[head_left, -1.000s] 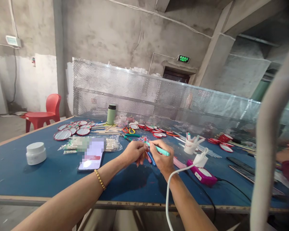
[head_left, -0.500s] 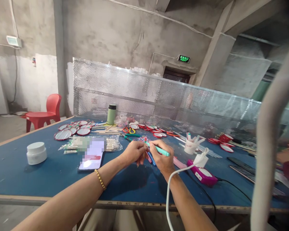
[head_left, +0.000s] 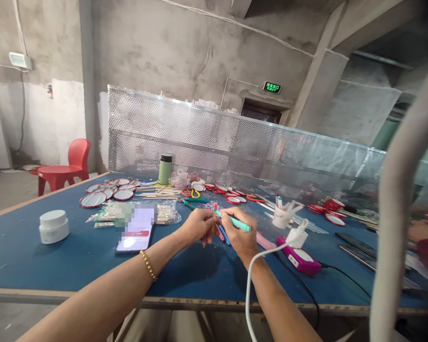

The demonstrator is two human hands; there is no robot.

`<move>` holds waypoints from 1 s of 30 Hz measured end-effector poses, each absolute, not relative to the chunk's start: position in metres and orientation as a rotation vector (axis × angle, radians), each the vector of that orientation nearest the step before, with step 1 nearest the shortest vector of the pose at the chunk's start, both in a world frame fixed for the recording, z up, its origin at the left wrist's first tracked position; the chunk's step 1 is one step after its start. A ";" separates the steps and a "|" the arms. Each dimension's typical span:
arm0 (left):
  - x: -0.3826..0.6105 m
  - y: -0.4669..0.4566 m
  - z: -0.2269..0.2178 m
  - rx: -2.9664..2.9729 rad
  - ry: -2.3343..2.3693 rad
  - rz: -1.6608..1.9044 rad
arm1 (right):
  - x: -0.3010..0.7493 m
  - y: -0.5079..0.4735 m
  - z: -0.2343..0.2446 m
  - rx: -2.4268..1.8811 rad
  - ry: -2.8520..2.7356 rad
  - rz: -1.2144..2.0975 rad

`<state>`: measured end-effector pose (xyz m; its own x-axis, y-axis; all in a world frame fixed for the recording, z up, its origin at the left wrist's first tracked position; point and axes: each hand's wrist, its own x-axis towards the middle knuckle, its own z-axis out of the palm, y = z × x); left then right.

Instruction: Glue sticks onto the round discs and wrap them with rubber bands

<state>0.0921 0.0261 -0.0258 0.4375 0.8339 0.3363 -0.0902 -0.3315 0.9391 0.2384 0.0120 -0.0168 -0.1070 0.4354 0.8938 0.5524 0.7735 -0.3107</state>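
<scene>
In the head view my right hand [head_left: 243, 232] grips a mint-green marker pen [head_left: 239, 223], its tip end pointing left toward my other hand. My left hand [head_left: 200, 225] is closed in a pinch just left of the pen tip. A small item with some red shows at its fingertips, too small to name. Below and between the hands lie blue marker pens [head_left: 225, 235] and a pink one, partly hidden by my fingers. Pliers with green handles [head_left: 196, 200] lie beyond my left hand.
A phone [head_left: 137, 230], a white jar [head_left: 54, 227] and bagged sticks [head_left: 169, 212] lie left. Red-rimmed discs [head_left: 123, 194] and a green bottle [head_left: 165, 169] stand behind. Right are a cup of pens [head_left: 281, 217], a purple power strip [head_left: 301, 259] and a white cable [head_left: 250, 294].
Hardly anything differs: both hands keep their place and the marker pen stays in my right hand. At the far right edge, another person's hand has shifted slightly.
</scene>
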 end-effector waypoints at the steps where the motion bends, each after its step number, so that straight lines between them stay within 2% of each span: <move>1: 0.092 0.026 -0.026 1.635 0.660 1.092 | 0.238 0.012 -0.017 -0.777 -1.734 -0.117; 30: 0.093 0.032 -0.030 1.631 0.644 1.105 | 0.239 0.012 -0.017 -0.777 -1.715 -0.140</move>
